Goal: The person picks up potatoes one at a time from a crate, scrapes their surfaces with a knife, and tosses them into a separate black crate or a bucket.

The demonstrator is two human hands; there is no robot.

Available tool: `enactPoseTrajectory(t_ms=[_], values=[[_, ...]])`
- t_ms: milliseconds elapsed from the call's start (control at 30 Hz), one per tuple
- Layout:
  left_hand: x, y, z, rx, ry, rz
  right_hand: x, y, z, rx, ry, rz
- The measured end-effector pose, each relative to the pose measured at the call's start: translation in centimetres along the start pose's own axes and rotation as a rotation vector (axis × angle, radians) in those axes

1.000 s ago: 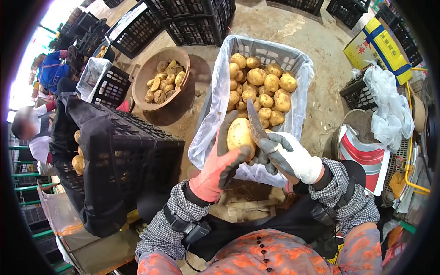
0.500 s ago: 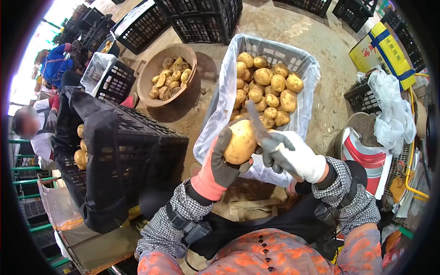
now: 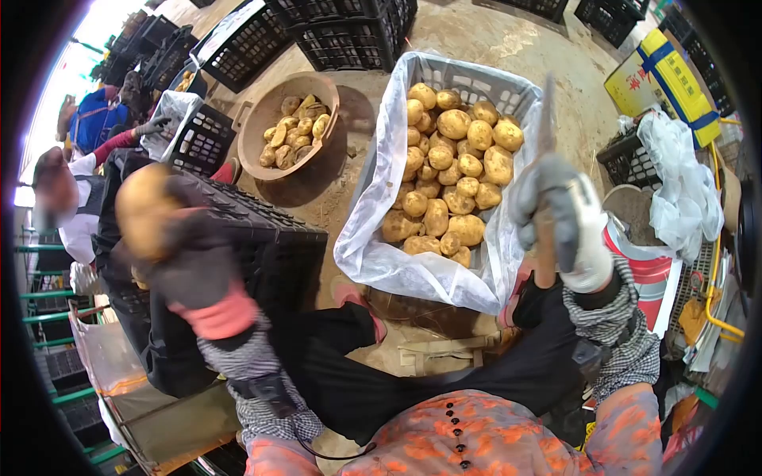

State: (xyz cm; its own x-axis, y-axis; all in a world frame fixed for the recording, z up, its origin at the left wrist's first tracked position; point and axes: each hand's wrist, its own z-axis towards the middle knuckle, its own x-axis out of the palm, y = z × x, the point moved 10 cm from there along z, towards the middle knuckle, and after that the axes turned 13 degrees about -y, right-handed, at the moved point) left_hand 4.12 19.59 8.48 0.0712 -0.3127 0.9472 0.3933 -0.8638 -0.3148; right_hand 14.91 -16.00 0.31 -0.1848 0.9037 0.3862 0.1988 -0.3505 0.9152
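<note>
My left hand (image 3: 186, 266), in a dark-palmed pink glove and smeared by motion, grips a large potato (image 3: 146, 208) above the near end of the black crate (image 3: 290, 246) on the left. On the right, my right hand (image 3: 556, 210) wears a grey and white glove and is closed around the wooden handle of a knife (image 3: 548, 119), blade pointing up. It is beside the right edge of a crate lined with white plastic (image 3: 413, 274). Many potatoes (image 3: 456, 163) lie inside that liner.
A brown basin (image 3: 252, 163) with potatoes and cut pieces stands on the floor at back left. Stacked black crates (image 3: 349, 40) are behind it. A person in white (image 3: 78, 202) is at far left. A red and white bucket (image 3: 639, 278) and plastic bags (image 3: 675, 182) are at right.
My left hand has swung left with the potato, from above the lined crate to the black crate. My right hand has moved right and up with the knife. The person at left has reached out an arm.
</note>
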Motion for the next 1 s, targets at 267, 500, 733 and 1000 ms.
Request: enactPoseTrajectory(t_ms=[267,500,733,1000], values=[[-9.1,20.1,-0.5,-0.454,0.004,1.404,-1.0,4.8,-1.2,-0.068,-0.111,-0.009],[-30.9,31.8,1.6,-0.669,0.41,2.449,-3.4,5.1,-0.9,0.001,-0.165,-0.103],[-28.0,31.1,2.3,-0.859,-0.284,1.353,-4.5,5.5,-1.1,0.04,-0.174,-0.076],[-8.4,24.5,-4.5,-0.833,-0.172,0.553,1.0,-2.3,-1.8,0.287,0.125,-0.262]])
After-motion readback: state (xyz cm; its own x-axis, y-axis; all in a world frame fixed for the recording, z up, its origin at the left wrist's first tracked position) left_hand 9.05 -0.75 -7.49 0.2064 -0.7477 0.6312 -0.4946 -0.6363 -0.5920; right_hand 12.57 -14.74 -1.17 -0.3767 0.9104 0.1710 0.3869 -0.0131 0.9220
